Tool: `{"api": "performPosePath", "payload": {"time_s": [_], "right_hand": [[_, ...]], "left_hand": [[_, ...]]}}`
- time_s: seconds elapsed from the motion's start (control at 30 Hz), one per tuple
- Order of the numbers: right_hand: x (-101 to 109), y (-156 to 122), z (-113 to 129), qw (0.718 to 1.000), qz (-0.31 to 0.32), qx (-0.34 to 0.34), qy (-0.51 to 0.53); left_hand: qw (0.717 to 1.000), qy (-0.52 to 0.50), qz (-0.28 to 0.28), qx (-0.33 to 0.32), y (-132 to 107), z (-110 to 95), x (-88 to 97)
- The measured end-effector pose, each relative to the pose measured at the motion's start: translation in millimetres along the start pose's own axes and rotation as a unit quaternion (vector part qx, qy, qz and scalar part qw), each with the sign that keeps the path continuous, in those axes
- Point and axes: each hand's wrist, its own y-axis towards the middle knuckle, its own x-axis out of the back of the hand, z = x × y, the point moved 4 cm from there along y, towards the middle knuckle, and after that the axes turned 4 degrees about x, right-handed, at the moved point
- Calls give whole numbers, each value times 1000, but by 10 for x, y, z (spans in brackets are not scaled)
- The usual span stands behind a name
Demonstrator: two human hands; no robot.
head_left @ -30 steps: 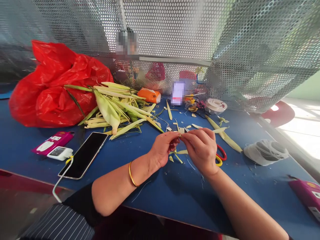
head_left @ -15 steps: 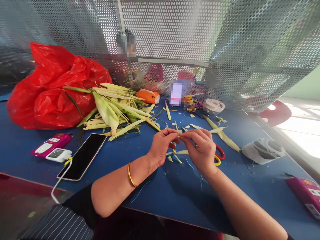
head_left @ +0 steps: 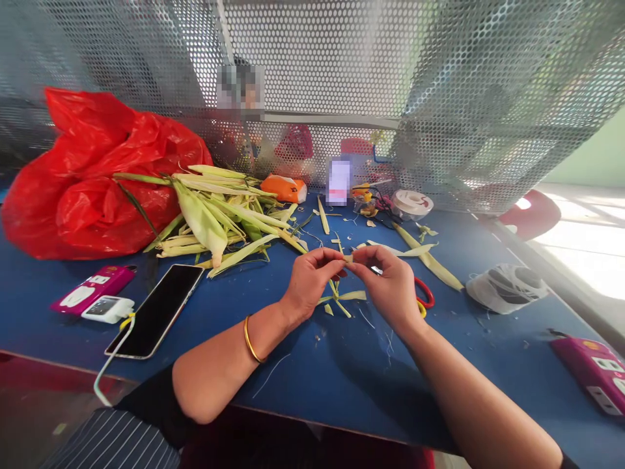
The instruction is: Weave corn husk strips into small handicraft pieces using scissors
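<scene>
Head view. The left hand (head_left: 308,281) and the right hand (head_left: 393,286) meet tip to tip, each with thumb and forefinger pinched together on a small pale husk piece (head_left: 348,258); the other fingers are partly hidden. The piece is raised above the blue table (head_left: 312,378), just beyond a crossed bundle of husk strips (head_left: 336,296). Scissors (head_left: 426,293) lie beside the right hand, and a heap of husks (head_left: 205,218) lies farther left. Compared with one second earlier, the right hand is turned so that its thumb shows more clearly, while the pinch remains.
</scene>
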Motion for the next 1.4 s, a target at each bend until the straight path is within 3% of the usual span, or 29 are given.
{"api": "performPosePath", "payload": {"time_s": [0.1, 0.23, 0.53, 0.8, 0.97, 1.23, 1.3, 1.4], "right_hand": [[-27, 17, -42, 999, 22, -13, 48], [-19, 25, -65, 998, 2, -31, 54], [-13, 37, 2, 999, 27, 31, 30], [-63, 35, -38, 994, 55, 26, 89], [-47, 28, -68, 998, 32, 11, 47], [-44, 46, -123, 994, 54, -42, 80], [-38, 45, -99, 996, 45, -15, 72], [-13, 32, 9, 996, 24, 83, 19]], "left_hand": [[1000, 10, 9, -3, 8, -10, 2], [999, 48, 3, -20, 6, -28, 7], [988, 134, -12, -72, -3, -89, 42], [989, 130, -15, -69, -3, -81, 35], [989, 126, -13, -76, -4, -37, 40], [991, 108, 30, -67, 0, -23, 7], [994, 97, 26, -52, 11, -24, 9], [998, 69, 2, -11, 27, -21, 28]]}}
